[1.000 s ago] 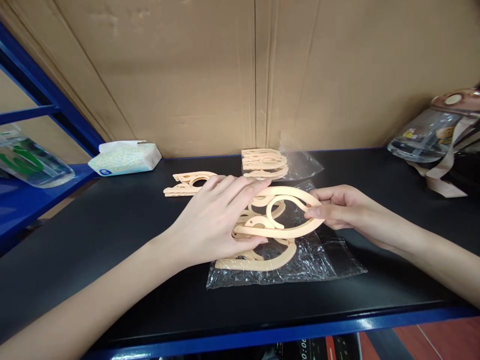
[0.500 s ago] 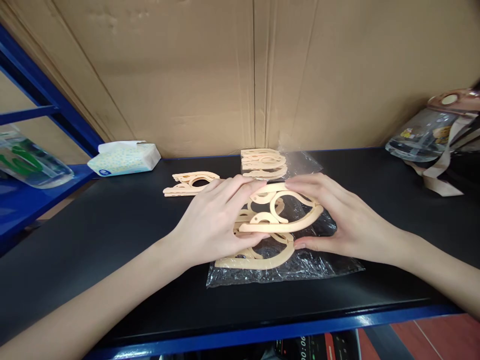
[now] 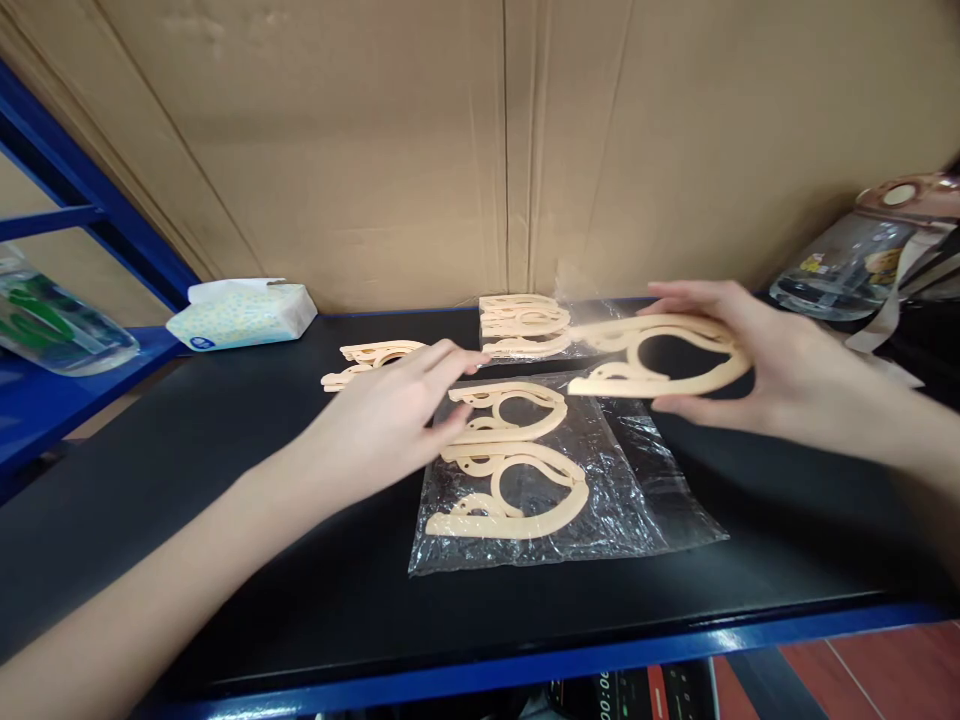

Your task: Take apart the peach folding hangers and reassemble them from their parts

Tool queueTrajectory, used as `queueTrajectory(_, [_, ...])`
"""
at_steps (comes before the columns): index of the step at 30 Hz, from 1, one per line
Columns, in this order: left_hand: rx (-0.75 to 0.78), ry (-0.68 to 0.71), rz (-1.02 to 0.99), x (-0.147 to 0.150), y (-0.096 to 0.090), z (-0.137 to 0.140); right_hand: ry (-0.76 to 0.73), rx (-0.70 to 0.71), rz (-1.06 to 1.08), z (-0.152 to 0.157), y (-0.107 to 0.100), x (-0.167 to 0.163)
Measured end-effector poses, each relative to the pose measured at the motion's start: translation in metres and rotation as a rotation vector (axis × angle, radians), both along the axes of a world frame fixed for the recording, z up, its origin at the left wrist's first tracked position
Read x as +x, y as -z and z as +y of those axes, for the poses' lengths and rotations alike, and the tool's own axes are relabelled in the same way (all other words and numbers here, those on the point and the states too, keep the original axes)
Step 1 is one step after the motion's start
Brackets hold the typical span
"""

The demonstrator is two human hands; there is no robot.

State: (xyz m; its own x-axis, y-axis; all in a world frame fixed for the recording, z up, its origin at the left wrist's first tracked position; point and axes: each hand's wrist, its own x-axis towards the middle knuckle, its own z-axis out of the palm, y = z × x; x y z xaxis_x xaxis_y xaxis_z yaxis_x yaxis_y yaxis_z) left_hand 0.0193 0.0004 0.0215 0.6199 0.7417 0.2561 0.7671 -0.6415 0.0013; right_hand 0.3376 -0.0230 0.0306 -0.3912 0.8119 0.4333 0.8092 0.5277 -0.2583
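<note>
Beige folded hanger [image 3: 630, 387]: in the head view, held above the worktop [image 3: 345, 600] between the fingers of the right hand [image 3: 787, 360]. Fingers of the left hand [image 3: 390, 410]: parted, nothing visibly gripped, beside the clear bag [image 3: 626, 510]. Status: two hangers [image 3: 544, 524] appear bagged; held hanger and loose hanger stock [image 3: 339, 382] lie outside.
</note>
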Motion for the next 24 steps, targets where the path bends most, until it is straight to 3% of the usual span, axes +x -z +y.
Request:
queueTrajectory(4, [-0.014, -0.110, 0.132, -0.015, 0.000, 0.009, 0.086, -0.225, 0.005, 0.008, -0.011, 0.034])
queueTrajectory(10, [-0.056, 0.017, 0.196, -0.019, 0.006, 0.009, 0.017, -0.465, -0.112, 0.007, -0.006, 0.040])
queueTrajectory(19, [-0.158, 0.004, 0.188, -0.023, 0.007, 0.011, -0.131, -0.317, -0.188, 0.014, 0.017, 0.019])
queueTrajectory(24, [-0.249, 0.039, 0.157, -0.024, 0.005, 0.016, -0.158, -0.296, -0.135, 0.014, 0.019, 0.015])
